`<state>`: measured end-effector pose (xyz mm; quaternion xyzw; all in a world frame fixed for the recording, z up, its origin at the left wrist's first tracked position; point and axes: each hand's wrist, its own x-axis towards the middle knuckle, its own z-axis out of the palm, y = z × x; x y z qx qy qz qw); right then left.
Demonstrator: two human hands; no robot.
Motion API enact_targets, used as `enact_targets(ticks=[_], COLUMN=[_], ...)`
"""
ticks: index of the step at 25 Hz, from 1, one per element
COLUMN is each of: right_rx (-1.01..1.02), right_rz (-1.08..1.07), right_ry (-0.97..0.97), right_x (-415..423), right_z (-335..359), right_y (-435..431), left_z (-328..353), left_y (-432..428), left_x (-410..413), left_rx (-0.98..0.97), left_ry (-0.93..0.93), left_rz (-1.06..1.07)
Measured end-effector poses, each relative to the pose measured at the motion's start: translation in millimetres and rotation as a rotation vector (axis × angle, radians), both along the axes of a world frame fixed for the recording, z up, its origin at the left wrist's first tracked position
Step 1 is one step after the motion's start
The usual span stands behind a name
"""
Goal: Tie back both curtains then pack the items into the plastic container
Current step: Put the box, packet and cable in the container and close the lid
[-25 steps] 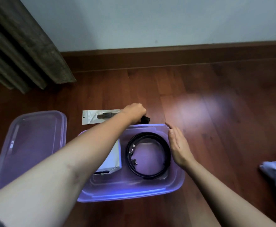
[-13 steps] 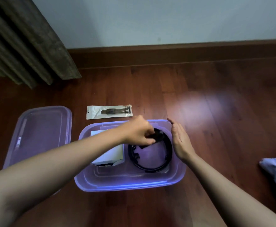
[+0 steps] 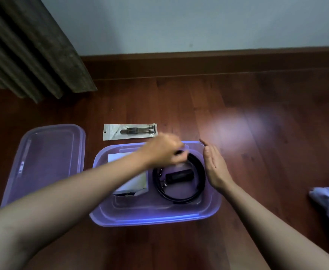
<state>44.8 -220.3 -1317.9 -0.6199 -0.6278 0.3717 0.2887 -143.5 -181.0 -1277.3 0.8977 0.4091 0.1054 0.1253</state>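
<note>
Above container [image 3: 156,219] rim: left hand [image 3: 163,151] fingers blurred, cannot tell; right hand [image 3: 215,168] fingers straight.

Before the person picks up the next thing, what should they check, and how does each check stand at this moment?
1. Small black item lies in the container, inside the coiled belt: ok.
2. Left hand is empty and free to reach: cannot tell, it is blurred.
3. Sealed packet is packed: not ok, it lies on the floor beyond the container.
4. Right hand is clear of the opening: ok, it is open beside the right rim.
5. Lid is out of the way: ok, it lies on the floor left of the container.
</note>
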Motion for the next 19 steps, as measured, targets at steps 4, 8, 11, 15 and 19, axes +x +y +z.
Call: enact_targets(ticks=[4, 8, 11, 15, 19], right_rx=[-0.004, 0.008, 0.033, -0.015, 0.275], right_rz=[0.006, -0.002, 0.009, 0.025, 0.080], right_ry=[-0.002, -0.005, -0.023, -0.095, -0.292], right_x=[0.6, 1.2, 1.3, 2.2, -13.6], right_z=[-2.5, -4.0, -3.6, -2.0, 25.9], right_y=[1.2, 0.4, 0.5, -0.9, -0.8], left_z=[-1.1, -38.2, -51.4, -16.5, 51.9], left_y=[70.5, 87.2, 81.9, 78.3, 53.6], left_x=[-64.3, -105.5, -110.4, -105.3, -94.7], left_rx=[-0.092, -0.470, -0.377, -0.221, -0.107], left_ry=[0.142, 0.479, 0.527, 0.397, 0.241], left_rz=[0.468, 0.387, 0.391, 0.328, 0.183])
